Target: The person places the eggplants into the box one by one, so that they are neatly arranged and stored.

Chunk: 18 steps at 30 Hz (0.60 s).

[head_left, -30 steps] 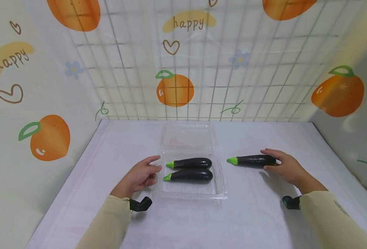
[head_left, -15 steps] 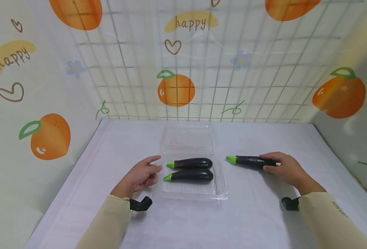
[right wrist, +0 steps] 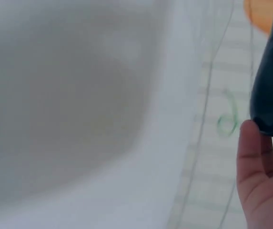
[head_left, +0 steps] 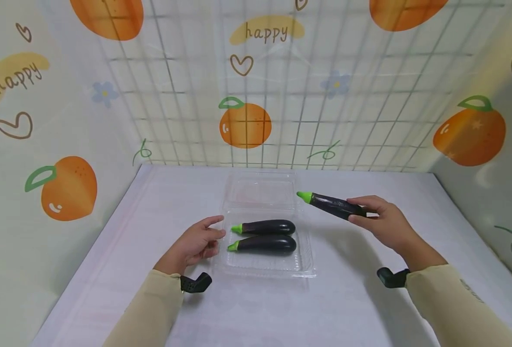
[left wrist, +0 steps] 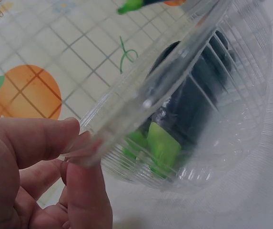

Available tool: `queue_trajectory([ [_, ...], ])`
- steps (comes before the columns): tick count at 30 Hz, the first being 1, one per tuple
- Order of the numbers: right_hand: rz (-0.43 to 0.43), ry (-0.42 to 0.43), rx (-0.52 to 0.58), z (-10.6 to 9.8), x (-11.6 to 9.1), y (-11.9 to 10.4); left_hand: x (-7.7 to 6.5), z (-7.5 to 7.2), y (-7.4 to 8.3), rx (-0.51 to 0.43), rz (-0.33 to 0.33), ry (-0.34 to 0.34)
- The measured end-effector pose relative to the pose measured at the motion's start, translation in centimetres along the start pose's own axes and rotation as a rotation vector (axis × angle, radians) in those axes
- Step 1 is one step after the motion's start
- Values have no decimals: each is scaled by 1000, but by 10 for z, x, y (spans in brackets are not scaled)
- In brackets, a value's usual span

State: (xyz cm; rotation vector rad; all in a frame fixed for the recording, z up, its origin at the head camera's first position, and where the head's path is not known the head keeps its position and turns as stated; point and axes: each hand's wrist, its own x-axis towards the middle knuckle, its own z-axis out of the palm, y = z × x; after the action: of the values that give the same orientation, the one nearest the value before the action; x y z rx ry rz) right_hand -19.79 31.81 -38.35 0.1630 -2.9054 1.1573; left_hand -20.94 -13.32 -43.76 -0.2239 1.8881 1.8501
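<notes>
My right hand (head_left: 388, 224) grips an eggplant (head_left: 336, 206) by its thick dark end, its green tip pointing left and up. It is raised above the table, with a shadow below. In the right wrist view, fingertips (right wrist: 250, 138) meet the rounded end of the eggplant (right wrist: 272, 95). My left hand (head_left: 195, 243) pinches the left rim of a clear plastic clamshell container (head_left: 256, 264) between thumb and finger, seen close in the left wrist view. Side by side in the container lie two more eggplants, a rear one (head_left: 271, 227) and a front one (head_left: 266, 245), green ends left.
The container's clear lid (head_left: 262, 190) lies folded open toward the back. A white cloth (head_left: 247, 313) covers the table. Behind and at the sides hangs a curtain (head_left: 186, 120) printed with oranges and a grid.
My right hand has lifted the eggplant off the table and carried it left and up toward the container. My left hand stays at the container's rim.
</notes>
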Motion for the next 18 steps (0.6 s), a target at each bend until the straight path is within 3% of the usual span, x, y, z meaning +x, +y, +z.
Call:
queue_trajectory([
  [9,-208,-73,125,37,-2,-52,-2,0,0,3,3,-2],
  [18,-293,-114,142,69,-1,-66,-3,1,-1,-5,9,-4],
])
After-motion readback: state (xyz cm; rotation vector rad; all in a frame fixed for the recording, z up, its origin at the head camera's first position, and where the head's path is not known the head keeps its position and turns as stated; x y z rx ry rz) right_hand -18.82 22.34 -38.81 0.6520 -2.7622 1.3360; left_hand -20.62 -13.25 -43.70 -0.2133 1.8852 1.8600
